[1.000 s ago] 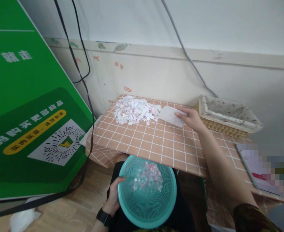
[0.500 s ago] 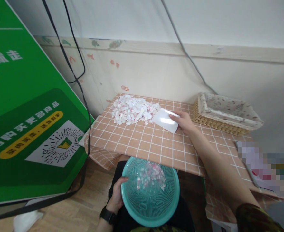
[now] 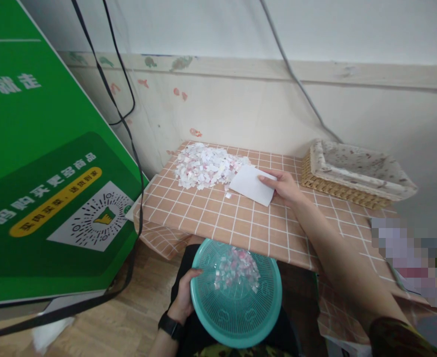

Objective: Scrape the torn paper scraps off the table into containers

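Observation:
My right hand (image 3: 283, 187) grips a flat white card (image 3: 251, 184) by its right end, just above the tabletop. The card's left edge meets a heap of small white and pinkish paper scraps (image 3: 205, 166) on the checked tablecloth (image 3: 203, 213). One loose scrap (image 3: 228, 195) lies in front of the heap. Below the table's front edge, my left hand (image 3: 187, 292) is closed on the left rim of a round teal plastic basket (image 3: 237, 322) over my lap. More paper scraps (image 3: 237, 267) lie in the bottom of this basket.
A lined wicker basket (image 3: 355, 176) stands at the table's back right. A blurred-out item (image 3: 408, 258) lies at the right end. To the left leans a green sign board (image 3: 55, 188), with a black strap (image 3: 140, 198) hanging before it. The wall (image 3: 241, 109) borders the table's back.
The card has moved slightly left and its left edge now reaches further into the heap's right side. A loose scrap now lies apart in front. The view has shifted a little.

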Available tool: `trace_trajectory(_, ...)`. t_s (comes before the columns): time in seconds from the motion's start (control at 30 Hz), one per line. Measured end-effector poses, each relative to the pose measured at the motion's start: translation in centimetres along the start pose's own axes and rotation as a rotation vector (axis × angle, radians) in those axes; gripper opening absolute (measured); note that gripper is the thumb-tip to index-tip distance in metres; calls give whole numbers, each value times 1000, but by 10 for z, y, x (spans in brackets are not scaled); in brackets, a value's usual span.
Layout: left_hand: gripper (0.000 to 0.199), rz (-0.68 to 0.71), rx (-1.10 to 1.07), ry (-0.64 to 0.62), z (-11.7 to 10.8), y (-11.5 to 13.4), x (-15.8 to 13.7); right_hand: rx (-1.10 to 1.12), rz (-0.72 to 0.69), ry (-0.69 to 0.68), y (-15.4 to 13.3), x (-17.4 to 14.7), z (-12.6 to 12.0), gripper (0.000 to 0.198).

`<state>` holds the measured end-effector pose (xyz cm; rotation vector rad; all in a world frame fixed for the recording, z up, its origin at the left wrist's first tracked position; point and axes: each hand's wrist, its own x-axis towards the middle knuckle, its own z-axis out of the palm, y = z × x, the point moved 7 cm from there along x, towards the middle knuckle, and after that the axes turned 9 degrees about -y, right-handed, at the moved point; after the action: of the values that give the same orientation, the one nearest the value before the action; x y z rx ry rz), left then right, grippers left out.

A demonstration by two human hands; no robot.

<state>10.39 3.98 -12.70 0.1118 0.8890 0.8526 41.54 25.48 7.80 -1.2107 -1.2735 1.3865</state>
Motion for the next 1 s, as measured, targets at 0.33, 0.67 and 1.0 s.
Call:
trace_trajectory(0.33,18,-16,-1,-12,3,0,0,-115,-92,17,1,3,2,53)
trace_trajectory(0.67,16,16,-1,-11,-5,2,0,-59,6,-126,3,-2,17,49)
trace_trajectory(1.0,15,20,-16,-5,-10,4,0,-273,-28,-105,-14,-9,21,44)
